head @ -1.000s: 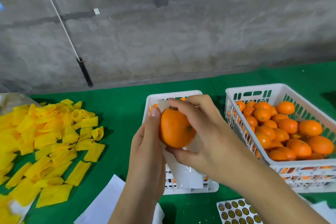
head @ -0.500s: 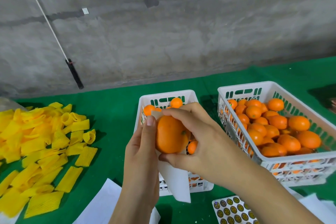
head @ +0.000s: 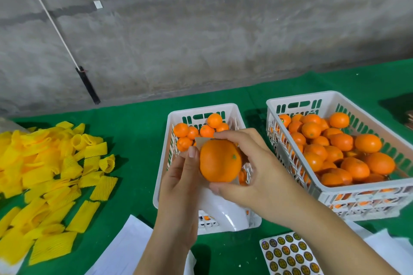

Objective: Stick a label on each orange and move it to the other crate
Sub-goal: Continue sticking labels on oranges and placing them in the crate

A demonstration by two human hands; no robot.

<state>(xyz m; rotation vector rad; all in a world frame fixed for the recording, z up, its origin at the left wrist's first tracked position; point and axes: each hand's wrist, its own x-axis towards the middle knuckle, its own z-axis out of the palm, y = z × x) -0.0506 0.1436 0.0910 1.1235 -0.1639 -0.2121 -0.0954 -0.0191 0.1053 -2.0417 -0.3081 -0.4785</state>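
Overall, green counter (head: 138, 131) carries two white crates. Right crate (head: 380, 187) heaped with oranges; middle crate (head: 169, 118) holds a few oranges at its far end. Yellow foam nets (head: 47, 181) piled at left. Label sheet (head: 288, 254) lies at near edge, beside white paper sheets (head: 125, 250). Right hand (head: 257, 174): fingers curled over top of one orange (head: 220, 159), thumb beneath, clamped on it above the middle crate. Left hand (head: 178, 187): thumb against the orange's left side, fingers gripping a white backing sheet (head: 223, 212) behind the orange.
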